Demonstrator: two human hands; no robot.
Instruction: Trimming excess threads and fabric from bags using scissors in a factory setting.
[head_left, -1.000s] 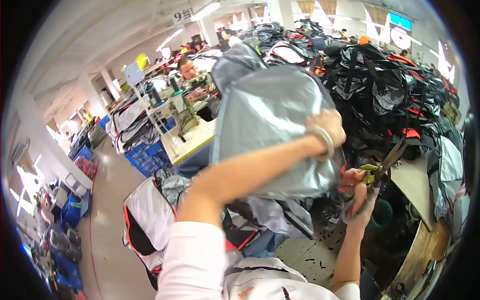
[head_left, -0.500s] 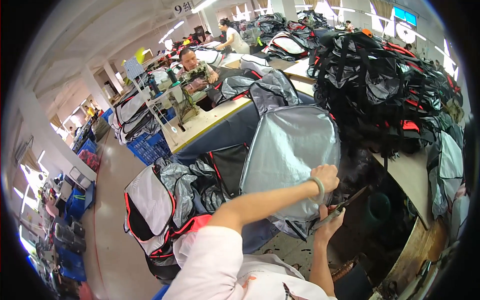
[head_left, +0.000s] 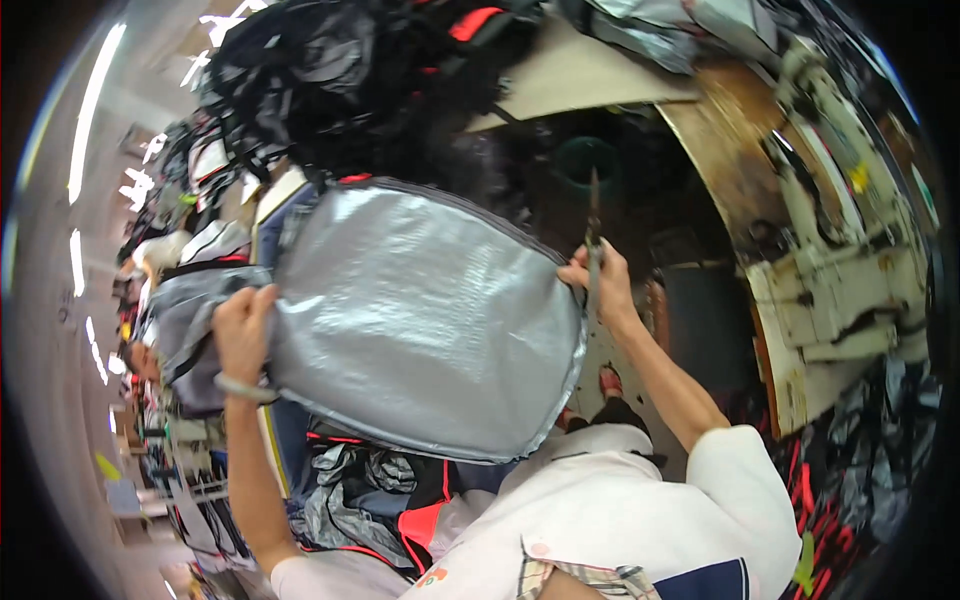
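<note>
**PSA: tension first, pointy end away**

So the silver bag (head_left: 430,320) is spread between my hands, just in front of my shirt (head_left: 600,505). My left hand (head_left: 243,328) is closed on the bag's left end. My right hand (head_left: 607,280) is gripping the scissors (head_left: 595,205), and its fingers seem to pinch the bag's right edge too. Can't tell if the blades are parted. My two cents: pull evenly from both ends so the silver face doesn't sag, and point the tips off past the bag, like here. Watch the black pile (head_left: 330,90) beyond its far edge; might snag.
</note>
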